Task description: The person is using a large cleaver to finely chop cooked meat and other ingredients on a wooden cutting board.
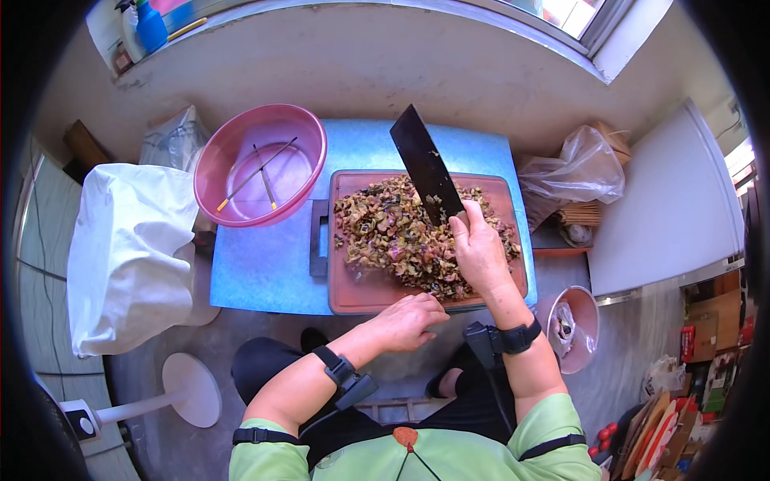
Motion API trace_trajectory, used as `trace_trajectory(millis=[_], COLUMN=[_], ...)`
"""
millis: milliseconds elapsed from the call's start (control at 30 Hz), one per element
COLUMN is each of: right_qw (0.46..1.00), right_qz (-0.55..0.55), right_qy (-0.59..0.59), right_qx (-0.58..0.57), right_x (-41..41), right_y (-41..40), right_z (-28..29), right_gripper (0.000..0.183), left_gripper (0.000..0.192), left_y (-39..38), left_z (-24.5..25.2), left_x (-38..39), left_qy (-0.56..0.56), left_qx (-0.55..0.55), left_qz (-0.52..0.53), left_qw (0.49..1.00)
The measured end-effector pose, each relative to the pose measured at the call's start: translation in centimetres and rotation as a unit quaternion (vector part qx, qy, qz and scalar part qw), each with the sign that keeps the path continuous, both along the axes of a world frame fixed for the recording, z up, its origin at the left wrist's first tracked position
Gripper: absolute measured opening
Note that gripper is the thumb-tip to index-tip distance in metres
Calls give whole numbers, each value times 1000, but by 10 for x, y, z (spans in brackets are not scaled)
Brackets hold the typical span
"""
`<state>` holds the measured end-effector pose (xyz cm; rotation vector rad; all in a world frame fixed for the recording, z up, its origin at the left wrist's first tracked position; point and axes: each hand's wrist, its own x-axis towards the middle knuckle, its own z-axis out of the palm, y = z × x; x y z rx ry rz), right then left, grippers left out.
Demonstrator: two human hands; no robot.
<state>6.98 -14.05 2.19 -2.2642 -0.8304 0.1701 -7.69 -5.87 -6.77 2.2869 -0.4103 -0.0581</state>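
My right hand [482,249] grips the handle of a dark-bladed cleaver [424,159]. The blade slants up and away to the left, above a spread heap of chopped vegetables [391,240], with small bits stuck to its side. The heap covers most of a reddish-brown cutting board [367,297], which has a dark handle at its left end. At the board's near edge is my left hand [412,318], fingers loosely curled and holding nothing that I can see. Whether it touches the board is hard to tell.
The board lies on a small blue table [258,264]. A pink plastic basin [210,180] with two crossed chopsticks [264,174] stands at its far left. White cloth [135,252] covers something on the left. A pink bin [586,352] and a white panel [668,204] are on the right.
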Motion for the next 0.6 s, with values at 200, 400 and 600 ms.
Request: trace_trajectory(millis=[200,400,600], right_qw=[994,993,998], right_qz=[28,71,38], right_qy=[-25,-25,-15], right_qx=[-100,-95,-43], right_x=[2,-16,-10], right_y=[-6,12,11], right_z=[-16,-21,9], right_gripper=[31,25,25], left_gripper=[44,43,42], left_y=[-3,-2,-2], left_z=[-3,-6,-9], left_x=[5,3,0], left_qy=[18,-33,-16], left_qx=[3,-8,-8], left_qz=[-20,-1,-2], left_qw=[1000,999,1000])
